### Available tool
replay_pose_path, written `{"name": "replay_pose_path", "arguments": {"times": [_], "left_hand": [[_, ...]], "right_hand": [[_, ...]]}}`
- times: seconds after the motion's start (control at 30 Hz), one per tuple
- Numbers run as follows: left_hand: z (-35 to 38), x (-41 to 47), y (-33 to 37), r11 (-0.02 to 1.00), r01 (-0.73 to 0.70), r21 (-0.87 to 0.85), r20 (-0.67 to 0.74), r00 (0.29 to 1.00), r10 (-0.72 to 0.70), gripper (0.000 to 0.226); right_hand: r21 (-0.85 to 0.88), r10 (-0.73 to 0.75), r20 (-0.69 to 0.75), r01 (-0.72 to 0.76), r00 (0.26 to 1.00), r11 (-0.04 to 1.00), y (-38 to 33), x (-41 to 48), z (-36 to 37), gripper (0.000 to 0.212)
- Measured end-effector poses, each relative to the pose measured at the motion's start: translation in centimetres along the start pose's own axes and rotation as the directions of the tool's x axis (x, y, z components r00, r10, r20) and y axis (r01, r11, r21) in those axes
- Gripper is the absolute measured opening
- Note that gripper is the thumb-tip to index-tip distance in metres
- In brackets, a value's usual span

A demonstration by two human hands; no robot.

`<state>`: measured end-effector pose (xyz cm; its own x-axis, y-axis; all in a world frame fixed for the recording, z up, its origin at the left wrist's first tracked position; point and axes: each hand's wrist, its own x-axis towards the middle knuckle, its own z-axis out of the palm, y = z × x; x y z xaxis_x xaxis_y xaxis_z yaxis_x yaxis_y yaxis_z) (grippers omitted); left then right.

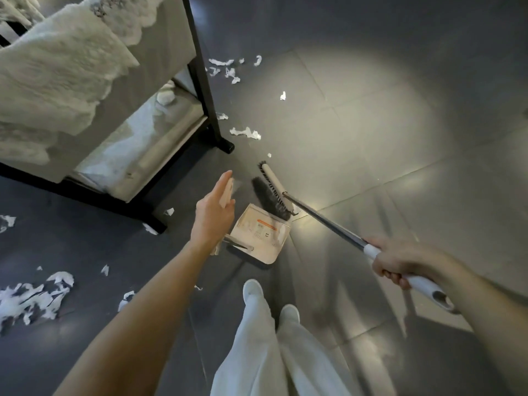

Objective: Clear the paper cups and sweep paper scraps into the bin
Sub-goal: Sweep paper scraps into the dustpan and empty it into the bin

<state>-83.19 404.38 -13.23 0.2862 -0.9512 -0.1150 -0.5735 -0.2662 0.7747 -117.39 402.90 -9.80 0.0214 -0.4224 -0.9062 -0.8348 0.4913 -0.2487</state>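
1. The person is standing on a dark tiled floor [371,115] beside a black-framed rack [205,90] draped with pale fleecy cloth.
2. The right hand [400,261] is gripping the white handle of a broom [274,195], fingers clenched round it; the broom's dark bristles are resting at the mouth of a dustpan [260,235] lying on the floor.
3. The left hand [213,212] is reaching out above the dustpan, fingers extended and released, grasping nothing; whether it is touching the pan's handle cannot be told.
4. Paper scraps [245,132] are lying scattered near the rack's foot, more farther along the floor, and a larger heap [31,298] is sitting well apart at the person's left. No cups or bin are showing in view.
5. Judgement: the scraps are looking light, thin and crumpled, likely to flutter under fast strokes; short, low sweeps should be suiting them. The broom is stiff and best held at its white grip.
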Motion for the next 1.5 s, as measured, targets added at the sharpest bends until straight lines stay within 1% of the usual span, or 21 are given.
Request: {"name": "replay_pose_path", "arguments": {"times": [0.1, 0.17, 0.23, 0.3, 0.4, 0.43, 0.53, 0.6, 0.67, 0.73, 0.8, 0.83, 0.9, 0.97, 1.03, 1.13, 1.27, 1.3, 1.37, 1.43, 1.5], "left_hand": [[1.3, 1.8, 0.8, 0.999, -0.044, 0.006, 0.088, 0.995, 0.043, 0.06], [1.9, 3.3, 1.0, 0.998, -0.064, 0.02, 0.116, 0.991, 0.061, 0.059], [2.2, 5.0, 1.2, 0.999, -0.04, 0.025, 0.116, 0.993, 0.037, 0.059], [2.5, 6.5, 1.6, 0.999, -0.027, 0.018, 0.105, 0.994, 0.025, 0.059], [2.8, 8.1, 2.1, 0.997, -0.067, 0.025, 0.143, 0.988, 0.063, 0.056], [2.8, 8.5, 2.1, 0.997, -0.076, 0.032, 0.155, 0.985, 0.071, 0.056], [2.4, 9.8, 1.9, 0.998, -0.063, 0.024, 0.165, 0.985, 0.059, 0.058], [1.9, 10.9, 1.9, 1.0, -0.02, -0.011, 0.135, 0.991, 0.021, 0.058], [1.4, 12.5, 2.2, 0.999, 0.004, -0.038, 0.088, 0.996, 0.0, 0.061], [1.1, 14.7, 2.6, 0.999, 0.026, -0.041, 0.026, 0.999, -0.025, 0.062], [1.2, 17.2, 3.0, 0.996, 0.072, -0.058, -0.051, 0.996, -0.075, 0.061], [1.4, 18.5, 3.2, 0.993, 0.096, -0.072, -0.083, 0.991, -0.102, 0.061], [2.0, 21.2, 3.7, 0.987, 0.127, -0.095, -0.127, 0.982, -0.139, 0.062], [2.9, 24.0, 4.4, 0.981, 0.161, -0.104, -0.173, 0.969, -0.178, 0.063], [3.9, 26.8, 5.3, 0.972, 0.206, -0.115, -0.226, 0.947, -0.228, 0.064], [5.2, 31.0, 6.8, 0.949, 0.291, -0.122, -0.287, 0.905, -0.315, 0.064], [6.0, 35.0, 7.9, 0.932, 0.342, -0.118, -0.305, 0.881, -0.362, 0.064], [6.2, 35.7, 7.9, 0.921, 0.363, -0.144, -0.313, 0.866, -0.39, 0.064], [6.7, 36.6, 8.1, 0.898, 0.394, -0.196, -0.358, 0.824, -0.44, 0.064], [7.4, 37.4, 8.6, 0.901, 0.382, -0.204, -0.407, 0.804, -0.433, 0.063], [7.9, 38.9, 9.4, 0.908, 0.365, -0.206, -0.419, 0.806, -0.419, 0.062]], "right_hand": [[-0.061, -0.002, -0.051, -0.001, 0.999, 0.998, -0.3, 1.0, -0.3, 0.048], [-0.124, 0.013, -0.06, -0.021, 0.998, 0.992, -1.2, 2.2, 0.1, 0.048], [-0.176, 0.024, -0.018, -0.027, 1.0, 0.984, -2.6, 3.2, 0.9, 0.048], [-0.183, 0.036, 0.057, -0.025, 0.998, 0.983, -4.1, 3.6, 1.9, 0.054], [-0.166, 0.058, 0.15, -0.033, 0.987, 0.986, -5.1, 2.7, 1.8, 0.071], [-0.153, 0.062, 0.17, -0.036, 0.984, 0.988, -5.3, 2.2, 1.1, 0.074], [-0.143, 0.049, 0.162, -0.026, 0.986, 0.989, -6.1, 0.9, -1.7, 0.07], [-0.142, 0.018, 0.128, 0.0, 0.992, 0.99, -7.2, 1.0, -3.5, 0.062], [-0.104, -0.006, 0.086, 0.015, 0.996, 0.995, -8.7, 2.3, -5.3, 0.056], [-0.038, -0.017, 0.06, 0.02, 0.998, 0.999, -10.5, 4.6, -7.6, 0.062], [0.04, -0.026, 0.069, 0.024, 0.997, 0.999, -12.8, 7.3, -10.5, 0.073], [0.087, -0.034, 0.086, 0.026, 0.996, 0.996, -14.1, 8.7, -12.1, 0.075], [0.165, -0.065, 0.116, 0.045, 0.991, 0.985, -17.3, 11.7, -15.8, 0.07], [0.171, -0.101, 0.134, 0.077, 0.986, 0.982, -21.1, 14.8, -19.9, 0.06], [0.143, -0.132, 0.154, 0.11, 0.979, 0.984, -25.0, 17.7, -23.8, 0.049], [0.097, -0.169, 0.17, 0.155, 0.971, 0.983, -30.6, 21.7, -28.7, 0.042], [-0.084, -0.229, 0.174, 0.246, 0.958, 0.965, -36.6, 26.3, -32.1, 0.04], [-0.166, -0.239, 0.174, 0.268, 0.955, 0.949, -37.5, 27.3, -32.5, 0.041], [-0.321, -0.241, 0.176, 0.287, 0.954, 0.902, -38.1, 28.9, -32.9, 0.052], [-0.367, -0.199, 0.208, 0.264, 0.958, 0.892, -37.4, 29.8, -33.3, 0.057], [-0.371, -0.119, 0.276, 0.22, 0.954, 0.902, -36.0, 29.8, -34.2, 0.05]]}}
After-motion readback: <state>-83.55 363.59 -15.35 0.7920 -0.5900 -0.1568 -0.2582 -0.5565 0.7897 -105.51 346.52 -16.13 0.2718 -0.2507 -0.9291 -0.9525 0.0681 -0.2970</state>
